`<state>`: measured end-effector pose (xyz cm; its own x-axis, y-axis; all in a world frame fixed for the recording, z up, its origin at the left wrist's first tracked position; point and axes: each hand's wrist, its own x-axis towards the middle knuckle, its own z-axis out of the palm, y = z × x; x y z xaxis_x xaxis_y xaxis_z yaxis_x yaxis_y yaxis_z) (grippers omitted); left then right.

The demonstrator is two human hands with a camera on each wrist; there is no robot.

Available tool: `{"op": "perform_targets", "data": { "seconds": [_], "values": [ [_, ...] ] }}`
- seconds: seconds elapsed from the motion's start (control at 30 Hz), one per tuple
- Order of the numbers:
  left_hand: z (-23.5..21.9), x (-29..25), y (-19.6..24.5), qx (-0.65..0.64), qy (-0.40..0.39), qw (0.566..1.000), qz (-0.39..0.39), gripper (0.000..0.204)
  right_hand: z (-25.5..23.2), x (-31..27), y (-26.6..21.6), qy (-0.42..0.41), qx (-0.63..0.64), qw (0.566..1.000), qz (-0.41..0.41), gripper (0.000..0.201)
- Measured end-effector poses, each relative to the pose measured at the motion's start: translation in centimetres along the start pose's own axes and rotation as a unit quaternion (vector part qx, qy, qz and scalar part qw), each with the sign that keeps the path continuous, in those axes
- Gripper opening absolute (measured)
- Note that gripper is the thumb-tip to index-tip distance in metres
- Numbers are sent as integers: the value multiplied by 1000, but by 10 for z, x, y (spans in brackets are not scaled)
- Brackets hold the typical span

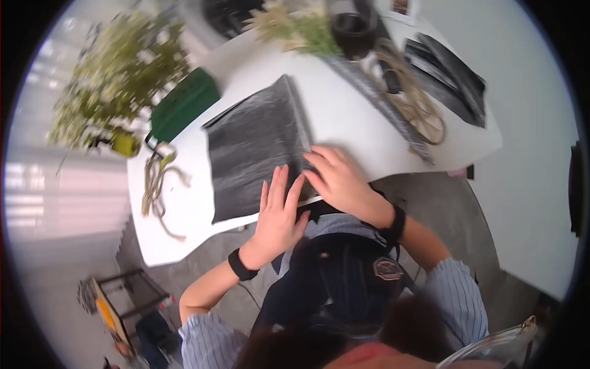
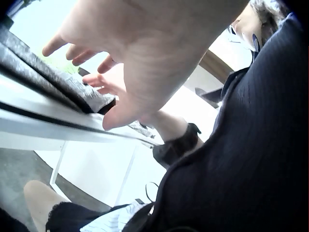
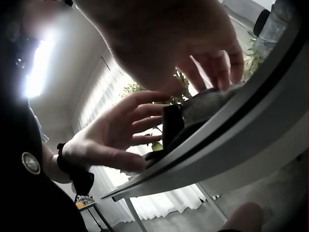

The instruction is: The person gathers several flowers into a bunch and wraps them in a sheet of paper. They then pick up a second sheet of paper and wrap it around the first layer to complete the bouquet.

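Note:
A dark grey, creased sheet [image 1: 252, 147] lies on the white table, its lower right corner by the near edge. The left hand [image 1: 279, 215] rests on its lower part, fingers spread and nearly straight. Just right of it the right hand [image 1: 338, 184] touches the sheet's right edge with extended fingertips. In the left wrist view the left hand [image 2: 140, 53] hovers over the sheet's edge [image 2: 48, 77], thumb apart. Seen from the right wrist, the right hand [image 3: 193, 43] has its fingertips on the dark material [image 3: 198, 108], with the left hand [image 3: 116, 130] beside it.
A green box [image 1: 184, 104] and a leafy plant [image 1: 123, 67] are at the upper left, with beige cord [image 1: 157, 190] below. To the right lie a wrapped flower bunch [image 1: 369, 86], a rope coil [image 1: 430, 117], a dark jar [image 1: 353, 31] and folded dark sheets [image 1: 452, 77].

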<state>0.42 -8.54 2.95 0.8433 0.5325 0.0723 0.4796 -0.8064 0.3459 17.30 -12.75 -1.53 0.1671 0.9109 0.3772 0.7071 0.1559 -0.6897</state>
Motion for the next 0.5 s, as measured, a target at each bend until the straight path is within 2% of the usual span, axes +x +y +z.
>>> {"op": "perform_targets", "data": {
  "seconds": [0.1,0.17,0.2,0.23,0.33,0.4,0.47,0.5],
  "values": [
    [-20,-10,-16,61,6,996,-60,74,-15,-1,-23,7,-37,994,-103,36],
    [-23,-20,-38,78,6,994,-81,75,-8,-1,-20,-39,-49,991,-116,36],
    [-28,-22,-47,70,-8,993,-91,69,-3,-2,-17,-60,-56,989,-121,36],
    [-29,-28,-60,69,-28,993,-91,66,4,-5,-8,-75,-88,984,-133,28],
    [-42,-37,-73,33,-62,994,-81,52,9,-1,4,-46,-123,981,-145,19],
    [-50,-38,-80,9,-67,995,-77,41,1,4,1,-39,-13,998,-57,9],
    [-60,-35,-89,-2,-66,994,-83,30,-1,9,3,-38,120,991,53,5],
    [-68,-29,-87,-46,-24,993,-109,18,-6,12,7,-79,169,978,95,20]
  ]
}}
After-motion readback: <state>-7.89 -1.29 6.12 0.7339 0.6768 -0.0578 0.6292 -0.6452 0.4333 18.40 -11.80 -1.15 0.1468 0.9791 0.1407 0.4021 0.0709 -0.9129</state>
